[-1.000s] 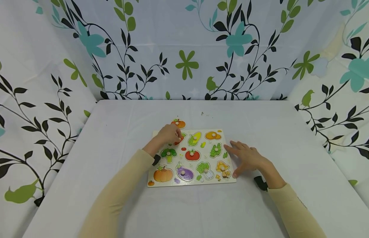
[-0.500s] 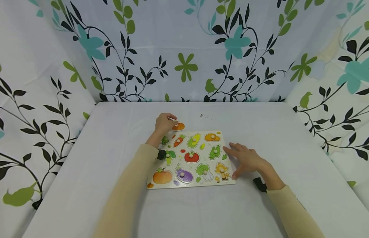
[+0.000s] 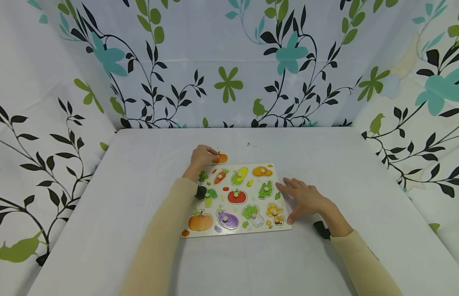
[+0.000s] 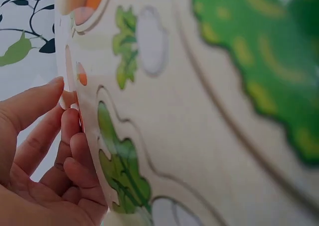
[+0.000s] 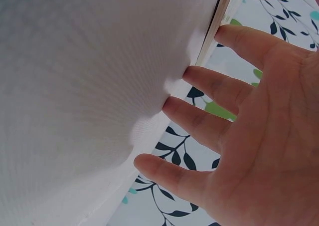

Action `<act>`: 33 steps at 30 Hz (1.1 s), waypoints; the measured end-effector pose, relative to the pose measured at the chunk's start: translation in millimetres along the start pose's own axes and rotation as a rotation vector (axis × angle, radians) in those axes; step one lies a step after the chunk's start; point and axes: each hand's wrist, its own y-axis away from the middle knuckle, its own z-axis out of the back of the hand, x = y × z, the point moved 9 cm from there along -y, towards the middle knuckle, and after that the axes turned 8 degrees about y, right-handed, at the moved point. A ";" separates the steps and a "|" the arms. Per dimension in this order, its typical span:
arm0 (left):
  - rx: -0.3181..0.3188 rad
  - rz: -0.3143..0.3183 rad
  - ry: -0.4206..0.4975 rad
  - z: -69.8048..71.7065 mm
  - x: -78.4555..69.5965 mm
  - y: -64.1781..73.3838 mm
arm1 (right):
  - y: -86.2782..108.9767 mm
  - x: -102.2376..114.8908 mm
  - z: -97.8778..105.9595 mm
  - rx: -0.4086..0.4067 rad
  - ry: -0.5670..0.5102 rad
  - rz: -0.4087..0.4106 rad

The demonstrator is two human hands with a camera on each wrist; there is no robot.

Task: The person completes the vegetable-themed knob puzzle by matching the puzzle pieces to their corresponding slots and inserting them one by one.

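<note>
Above the top-left edge of a wooden vegetable puzzle board (image 3: 251, 196) lies an orange pumpkin puzzle piece (image 3: 222, 158). My left hand (image 3: 202, 157) pinches the piece's small wooden knob (image 4: 69, 99) between thumb and index finger, its other fingers curled beneath. Spread beside the board's right edge, my right hand (image 3: 305, 199) has straight fingers, with a fingertip and thumb at that edge. On the board, the carrot (image 3: 220, 176), tomato (image 3: 237, 197) and eggplant (image 3: 228, 218) show knobs. The large pumpkin picture (image 3: 200, 221) at lower left shows none.
A white cloth covers the table (image 3: 248, 263). Small dark specks (image 3: 249, 144) lie beyond the board. A leaf-patterned curtain (image 3: 200, 49) stands behind the table and along both sides.
My left hand has left the carrot on the board, moved up and left, and taken the pumpkin piece by its knob. My right hand stays at the board's edge.
</note>
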 end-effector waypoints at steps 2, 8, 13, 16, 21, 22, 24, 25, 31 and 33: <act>0.011 -0.023 -0.041 -2.6 -1.6 -0.6 | -0.2 0.7 0.0 0.003 0.002 -0.003; 0.004 -0.033 -0.055 -2.4 -2.3 -2.1 | -1.6 1.5 -1.1 0.006 0.009 -0.002; 0.014 -0.046 -0.033 -0.3 -5.8 -0.2 | -1.0 1.6 -1.3 0.004 0.004 -0.001; 0.021 -0.065 -0.035 1.9 -8.4 2.8 | -0.4 0.6 -1.5 0.001 -0.001 -0.005; 0.045 -0.092 -0.054 11.1 -13.4 14.6 | -0.4 -0.4 -1.9 -0.003 0.001 -0.005; 0.052 -0.097 -0.054 13.4 -14.5 17.7 | -0.3 -0.7 -2.0 -0.003 0.004 -0.005; 0.054 -0.130 -0.052 18.7 -18.1 28.1 | -0.3 -1.7 -2.7 -0.002 0.007 -0.009; 0.059 -0.137 -0.057 20.7 -18.5 33.8 | -0.3 -2.3 -3.0 -0.001 0.008 -0.011; 0.069 -0.142 -0.132 30.4 -9.4 76.3 | -0.6 -3.0 -3.6 -0.002 0.005 -0.006; 0.071 -0.135 -0.151 33.5 -5.4 93.0 | -0.8 -2.1 -3.2 -0.002 0.006 0.001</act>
